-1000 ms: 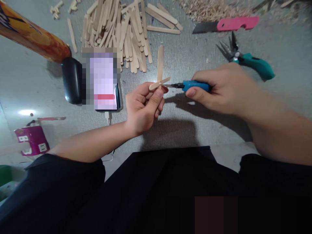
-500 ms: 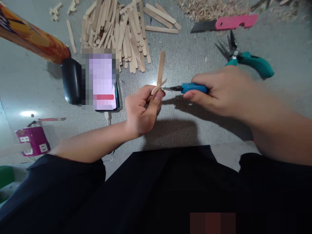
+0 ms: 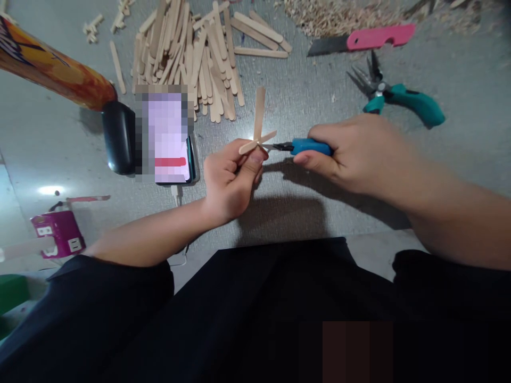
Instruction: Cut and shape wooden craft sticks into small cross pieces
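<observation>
My left hand (image 3: 229, 183) pinches a wooden craft stick (image 3: 259, 113) between thumb and fingertips, its long end pointing away from me. A shorter wooden piece (image 3: 247, 147) lies across it at the fingertips, forming a cross. Wrapped in my right hand (image 3: 363, 151) is a blue-handled craft knife (image 3: 310, 146). Its thin blade points left and meets the wood at the crossing, close to my left thumb. Whether the blade is cutting in or only touching, I cannot tell.
Beyond my hands lies a pile of craft sticks (image 3: 217, 69). A pink cutter (image 3: 379, 37), teal pliers (image 3: 415, 101) and wood shavings (image 3: 339, 16) are at the upper right. To the left are a phone (image 3: 170, 141), a black mouse (image 3: 118, 137) and an orange can (image 3: 59, 69).
The crosspiece has turned, reaching further left past the upright stick. The stick has tilted slightly left. The knife has shifted a little left, its blade still at the crossing.
</observation>
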Motion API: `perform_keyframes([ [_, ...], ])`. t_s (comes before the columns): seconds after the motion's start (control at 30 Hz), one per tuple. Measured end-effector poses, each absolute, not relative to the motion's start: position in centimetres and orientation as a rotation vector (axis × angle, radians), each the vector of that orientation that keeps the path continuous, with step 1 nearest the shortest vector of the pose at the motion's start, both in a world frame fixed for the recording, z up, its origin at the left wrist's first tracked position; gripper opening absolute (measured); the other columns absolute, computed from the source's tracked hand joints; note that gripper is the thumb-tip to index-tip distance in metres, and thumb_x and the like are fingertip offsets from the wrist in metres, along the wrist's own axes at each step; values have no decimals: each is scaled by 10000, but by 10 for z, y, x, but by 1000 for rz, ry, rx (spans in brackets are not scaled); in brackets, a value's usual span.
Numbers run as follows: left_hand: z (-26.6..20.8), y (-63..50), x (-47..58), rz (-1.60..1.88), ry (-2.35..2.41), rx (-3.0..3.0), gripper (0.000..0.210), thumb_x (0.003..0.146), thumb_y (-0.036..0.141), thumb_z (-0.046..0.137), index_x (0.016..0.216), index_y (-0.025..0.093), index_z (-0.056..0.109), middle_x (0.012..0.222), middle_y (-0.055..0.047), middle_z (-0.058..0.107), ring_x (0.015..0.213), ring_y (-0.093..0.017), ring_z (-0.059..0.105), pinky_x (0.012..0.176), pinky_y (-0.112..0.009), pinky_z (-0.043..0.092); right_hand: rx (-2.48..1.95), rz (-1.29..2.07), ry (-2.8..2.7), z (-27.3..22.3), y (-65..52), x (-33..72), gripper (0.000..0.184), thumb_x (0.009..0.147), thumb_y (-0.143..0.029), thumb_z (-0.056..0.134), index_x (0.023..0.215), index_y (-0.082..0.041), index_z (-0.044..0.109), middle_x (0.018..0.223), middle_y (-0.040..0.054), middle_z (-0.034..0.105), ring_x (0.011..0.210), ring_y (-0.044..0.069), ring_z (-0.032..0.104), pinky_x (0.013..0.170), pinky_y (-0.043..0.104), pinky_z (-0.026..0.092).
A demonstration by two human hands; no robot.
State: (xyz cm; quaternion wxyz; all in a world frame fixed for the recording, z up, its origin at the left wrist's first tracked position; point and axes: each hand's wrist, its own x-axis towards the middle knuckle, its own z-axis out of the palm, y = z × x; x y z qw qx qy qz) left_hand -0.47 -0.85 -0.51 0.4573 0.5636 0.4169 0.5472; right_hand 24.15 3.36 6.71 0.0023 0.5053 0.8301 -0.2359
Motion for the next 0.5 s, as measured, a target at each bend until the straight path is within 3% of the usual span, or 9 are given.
perform_keyframes([
  [0.1, -4, -8, -1, 1308, 970, 1215, 354, 1100, 514, 820, 887, 233, 794, 564, 52, 582, 390, -55, 435, 389, -229, 324, 1595, -726, 2636, 70, 37, 244, 693, 1113, -900, 341, 771, -298, 366, 648, 20, 452, 620, 224, 380, 649, 415, 236],
  [0.23, -5, -7, 0, 1320, 1007, 1160, 347, 1077, 531, 844, 902, 236, 796, 555, 54, 575, 373, -56, 410, 344, -230, 278, 1621, -818, 2595, 76, 40, 247, 655, 1115, -839, 440, 750, -298, 394, 615, 16, 476, 600, 225, 430, 667, 428, 296],
  [0.5, -7, -6, 1, 1358, 994, 1141, 343, 1064, 497, 861, 881, 214, 798, 546, 49, 547, 410, -70, 457, 360, -211, 320, 1612, -764, 2601, 73, 40, 246, 668, 1123, -838, 463, 746, -293, 377, 622, 11, 465, 582, 204, 391, 642, 415, 267],
])
